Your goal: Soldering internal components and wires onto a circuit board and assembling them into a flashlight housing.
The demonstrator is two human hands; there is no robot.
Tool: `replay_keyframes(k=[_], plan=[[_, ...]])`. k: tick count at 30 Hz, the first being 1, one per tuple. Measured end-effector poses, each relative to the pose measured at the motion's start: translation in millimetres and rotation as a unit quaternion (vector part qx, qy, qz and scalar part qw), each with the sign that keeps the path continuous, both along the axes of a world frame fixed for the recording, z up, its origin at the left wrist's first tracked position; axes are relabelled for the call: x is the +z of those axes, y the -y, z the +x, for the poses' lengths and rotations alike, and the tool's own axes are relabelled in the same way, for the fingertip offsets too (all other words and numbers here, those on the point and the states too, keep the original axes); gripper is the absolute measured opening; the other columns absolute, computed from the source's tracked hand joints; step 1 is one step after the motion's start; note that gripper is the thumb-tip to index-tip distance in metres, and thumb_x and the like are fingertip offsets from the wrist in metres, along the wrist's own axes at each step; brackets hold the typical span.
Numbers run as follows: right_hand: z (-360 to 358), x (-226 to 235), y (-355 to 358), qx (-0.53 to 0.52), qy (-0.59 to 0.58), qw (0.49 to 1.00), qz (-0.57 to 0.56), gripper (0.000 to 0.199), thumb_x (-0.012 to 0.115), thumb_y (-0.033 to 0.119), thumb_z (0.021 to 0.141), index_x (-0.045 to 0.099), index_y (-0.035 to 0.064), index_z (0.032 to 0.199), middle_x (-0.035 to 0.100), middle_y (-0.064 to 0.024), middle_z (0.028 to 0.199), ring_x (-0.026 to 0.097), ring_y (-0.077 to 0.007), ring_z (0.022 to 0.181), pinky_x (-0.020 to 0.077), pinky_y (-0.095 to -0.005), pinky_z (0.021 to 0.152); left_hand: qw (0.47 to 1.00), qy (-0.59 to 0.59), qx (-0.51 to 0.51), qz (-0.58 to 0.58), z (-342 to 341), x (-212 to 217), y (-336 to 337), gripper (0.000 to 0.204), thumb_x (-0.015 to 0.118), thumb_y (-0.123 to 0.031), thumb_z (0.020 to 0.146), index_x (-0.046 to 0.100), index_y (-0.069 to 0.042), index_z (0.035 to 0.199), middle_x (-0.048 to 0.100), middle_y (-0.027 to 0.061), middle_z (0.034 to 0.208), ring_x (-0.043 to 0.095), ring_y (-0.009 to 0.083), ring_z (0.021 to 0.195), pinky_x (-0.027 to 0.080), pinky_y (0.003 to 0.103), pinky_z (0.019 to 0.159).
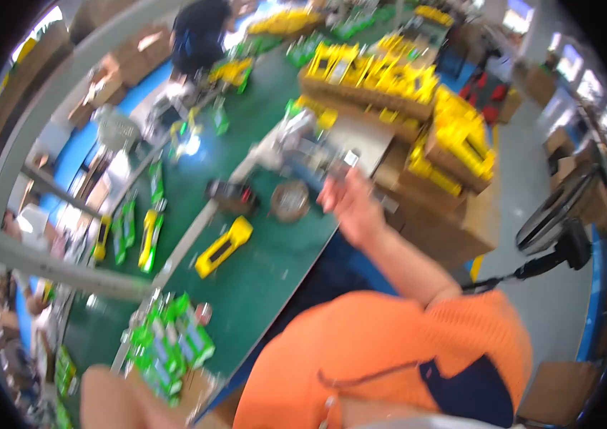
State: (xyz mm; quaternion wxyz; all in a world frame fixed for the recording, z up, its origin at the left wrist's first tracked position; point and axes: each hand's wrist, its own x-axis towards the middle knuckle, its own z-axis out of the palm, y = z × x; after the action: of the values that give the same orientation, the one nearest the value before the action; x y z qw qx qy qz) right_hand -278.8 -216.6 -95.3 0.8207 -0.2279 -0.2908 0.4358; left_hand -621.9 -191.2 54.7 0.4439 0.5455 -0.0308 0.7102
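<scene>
My right hand [353, 204] reaches forward over the right edge of the green worktable [285, 247], its fingers partly curled and smeared by motion. Just beyond the fingertips is a blurred, greyish see-through item [310, 161]; whether I touch it cannot be made out. Left of the hand lie a roll of clear tape [290, 200] and a black tape dispenser or similar tool [233, 194]. A yellow tool-shaped piece with a dark window [223, 247] rests nearer to me. At the lower left, part of my left arm [114, 397] shows beside a pile of green-and-white packets [169, 347]; its hand is out of sight.
Cardboard boxes filled with yellow pieces [368, 75] stand at the right end of the table, with another yellow-filled box [457, 136] beside them. A grey metal frame [53, 264] crosses the left side. Across the table stands another person [199, 39]. A black fan-like object [557, 222] is at the right.
</scene>
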Motion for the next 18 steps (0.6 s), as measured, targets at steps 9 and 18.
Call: replay_keyframes(k=[9,18], plan=[[-46.5,17.2,-12.4,-0.001,0.007,0.996,0.084,0.025,0.052,0.028,0.103,0.048,0.0118,0.122,0.062,-0.013,0.103,0.062,-0.0226,0.093,0.0491,-0.0382,0.089,0.885,-0.404,-0.066,-0.224,109.7,-36.7,-7.7,0.024,0.054,-0.019,0.1,0.062,0.002,0.108,0.063,0.0055,0.097,0.059,0.0168,0.09,0.048,0.03,0.084],[-65.1,2.5,-39.7,-0.089,-0.004,0.996,0.008,0.03,0.057,0.033,0.102,0.048,0.0123,0.122,0.054,-0.0058,0.124,0.055,-0.0182,0.114,0.0411,-0.0372,0.103,0.834,-0.218,-0.249,-0.441,182.2,-120.3,-53.4,0.03,0.065,-0.022,0.097,0.066,-0.002,0.12,0.066,0.0034,0.112,0.06,0.0113,0.1,0.047,0.026,0.089]])
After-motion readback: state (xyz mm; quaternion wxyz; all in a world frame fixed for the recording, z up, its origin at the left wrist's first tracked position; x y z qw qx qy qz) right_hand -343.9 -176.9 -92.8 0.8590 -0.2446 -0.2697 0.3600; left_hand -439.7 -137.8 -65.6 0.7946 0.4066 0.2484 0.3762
